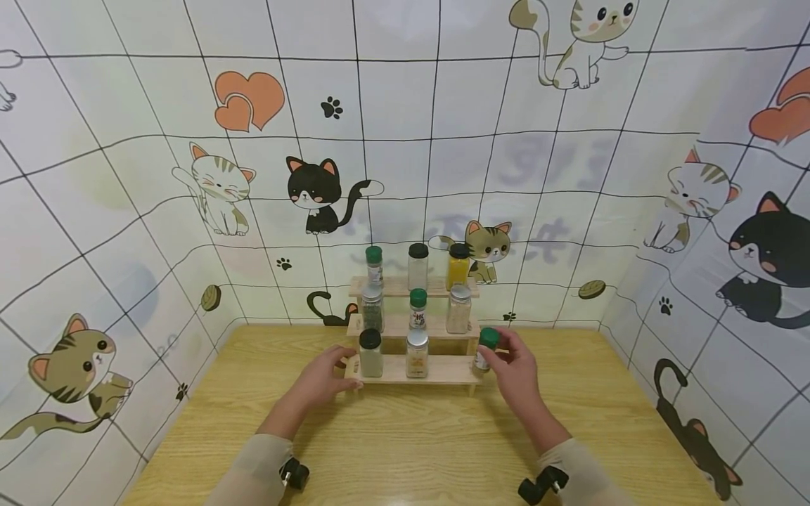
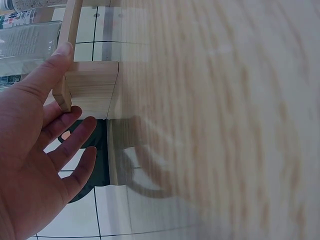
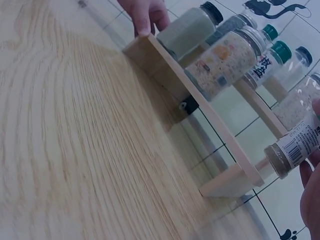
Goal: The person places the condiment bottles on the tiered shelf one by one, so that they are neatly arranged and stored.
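A three-step wooden spice rack (image 1: 392,369) stands on the table. My left hand (image 1: 325,376) grips the left end of its lowest step, the thumb (image 2: 55,62) on the step's edge and the other fingers spread below. My right hand (image 1: 515,365) holds a small green-capped spice jar (image 1: 486,348) at the right end of that step. In the right wrist view this jar (image 3: 297,145) is tilted, its base beyond the step's end; its cap is outside that view. A black-capped jar (image 1: 370,353) and a silver-capped jar (image 1: 417,355) stand on the lowest step.
Silver-capped jars (image 1: 458,309) flank a green-capped jar (image 1: 418,309) on the middle step. Up top are another green-capped jar (image 1: 374,266), a black-capped clear jar (image 1: 418,267) and a yellow-filled jar (image 1: 458,268). Behind the wooden table (image 1: 405,443) hangs a cat-print wall covering (image 1: 399,169).
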{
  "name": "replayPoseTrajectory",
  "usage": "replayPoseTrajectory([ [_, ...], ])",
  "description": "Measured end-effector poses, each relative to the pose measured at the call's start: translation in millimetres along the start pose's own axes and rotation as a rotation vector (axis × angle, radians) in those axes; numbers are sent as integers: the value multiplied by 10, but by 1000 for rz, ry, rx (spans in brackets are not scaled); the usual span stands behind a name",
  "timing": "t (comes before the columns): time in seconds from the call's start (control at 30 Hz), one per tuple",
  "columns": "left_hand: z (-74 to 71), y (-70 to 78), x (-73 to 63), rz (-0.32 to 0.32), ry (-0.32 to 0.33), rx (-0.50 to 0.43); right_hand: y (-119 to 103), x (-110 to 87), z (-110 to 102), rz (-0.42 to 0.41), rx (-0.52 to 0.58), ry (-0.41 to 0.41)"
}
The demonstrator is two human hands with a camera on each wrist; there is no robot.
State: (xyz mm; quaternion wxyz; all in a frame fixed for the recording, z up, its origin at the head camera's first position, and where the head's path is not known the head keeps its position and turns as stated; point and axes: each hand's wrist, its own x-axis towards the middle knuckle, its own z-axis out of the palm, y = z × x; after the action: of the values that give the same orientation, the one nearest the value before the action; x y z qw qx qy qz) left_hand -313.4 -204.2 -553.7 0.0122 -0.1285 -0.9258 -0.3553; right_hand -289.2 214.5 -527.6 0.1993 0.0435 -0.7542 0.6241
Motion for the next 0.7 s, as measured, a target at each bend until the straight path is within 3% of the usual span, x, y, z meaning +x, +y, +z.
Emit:
replayPoseTrajectory([
  [0.3,-19,24,-2,10,0,-10,-52,-37,218,-24,72,-86],
  [0.7,-43,67,-32,11,-9,-3,10,-66,377,-30,17,-123],
])
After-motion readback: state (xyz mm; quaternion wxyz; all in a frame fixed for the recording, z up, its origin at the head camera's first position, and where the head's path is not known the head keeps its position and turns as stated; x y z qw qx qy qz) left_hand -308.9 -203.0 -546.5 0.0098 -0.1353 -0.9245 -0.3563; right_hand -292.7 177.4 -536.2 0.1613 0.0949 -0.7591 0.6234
